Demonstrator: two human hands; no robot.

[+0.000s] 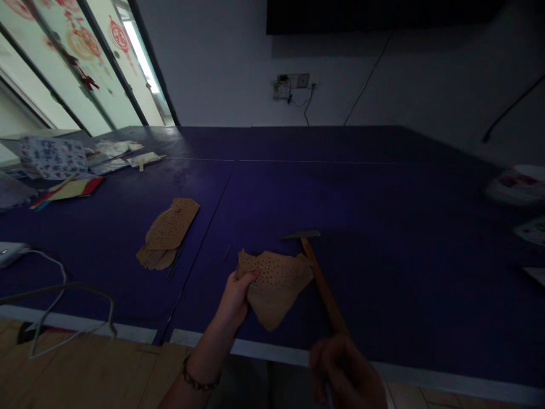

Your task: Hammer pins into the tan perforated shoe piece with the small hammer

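Observation:
My left hand (237, 295) grips an irregular piece of brown leather (276, 289) by its left edge, thumb on top. Many small holes dot the leather's upper part. Right beside it, a hammer (326, 287) has its metal head on the table, its wooden handle slanting toward me. My right hand (347, 372), dim and blurred, is closed at the handle's near end. A thin, shiny tip shows under its fingers; what it holds is unclear. More perforated leather pieces (172, 227) are stacked to the left, with thin metal rods (172, 270) beside them.
The dark blue table (383, 238) has a pale front edge and a seam. Another thin rod (227, 251) lies near the seam. Papers and a patterned bag (55, 156) sit far left, above a white cable (63, 278). Blurred containers (517, 184) stand at the right edge.

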